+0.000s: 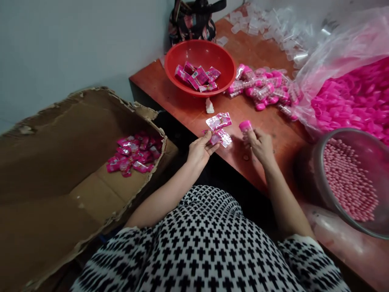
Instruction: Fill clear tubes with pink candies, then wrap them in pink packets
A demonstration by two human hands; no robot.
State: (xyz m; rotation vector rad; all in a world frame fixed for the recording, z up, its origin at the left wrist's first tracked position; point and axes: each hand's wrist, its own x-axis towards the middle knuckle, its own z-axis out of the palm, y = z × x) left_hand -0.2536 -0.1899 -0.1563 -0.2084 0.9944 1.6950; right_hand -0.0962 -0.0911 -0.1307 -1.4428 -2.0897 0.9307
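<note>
At the table's front edge, my left hand [199, 152] pinches a shiny pink printed wrapper [223, 138] between thumb and fingers. Another pink wrapper [219, 121] lies just beyond it on the table. My right hand [261, 147] is closed around a small clear tube with a pink cap [245, 125], cap end pointing away from me; the fingers cover much of the tube. Behind the hands, a red bowl [170, 77] holds several pink wrapped pieces [199, 76]. To its right lies a pile of pink-capped clear tubes [264, 87] with pink beads inside.
A torn-edged cardboard box [45, 162] at left contains pink wrapped pieces [135, 152]. At right stand a grey tub [316, 174] of pink beads and a plastic bag [313, 73] of pink caps. Clear empty tubes [273, 24] and a dark patterned bag [191, 24] sit at the back.
</note>
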